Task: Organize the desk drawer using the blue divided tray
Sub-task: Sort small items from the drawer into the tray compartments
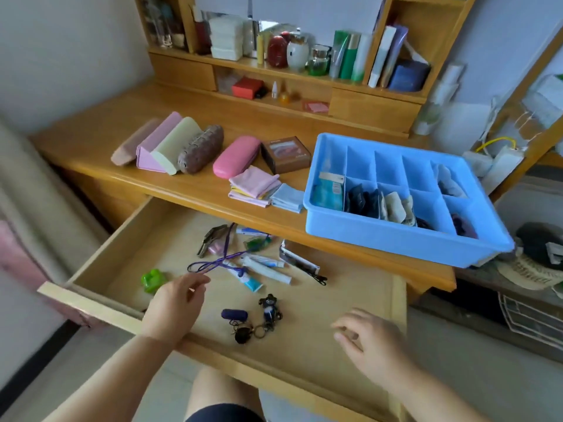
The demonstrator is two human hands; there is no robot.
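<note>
- We find the left hand (178,303) over the open drawer (122,239), fingers loosely curled, its fingertips just beside the purple cord (213,262); whether it already pinches the cord we cannot tell.
- Near that hand on the drawer floor lie a green plastic item (153,280), a dark clip (211,240) and several small tubes (265,271), all loose.
- Toward the drawer front we note a purple capsule-shaped item (234,314) and a bunch of keyrings (265,318), unsorted.
- The right hand (370,339) hovers above the drawer's right part, fingers relaxed and spread, holding nothing.
- On the counter (91,138), to the left, stand a row of glasses cases (170,147), then a pink case (237,156), a brown box (286,153) and folded cloths (259,190).
- The blue divided tray (380,236) sits on the counter's right end, overhanging the edge, not yet in the drawer.
- Its near row of compartments holds packets and dark items, as does one at the far right; the other far compartments look empty.
- Our assessment: sorting is partly done; the drawer's loose contents remain to be placed, and the tray remains to be set inside.
</note>
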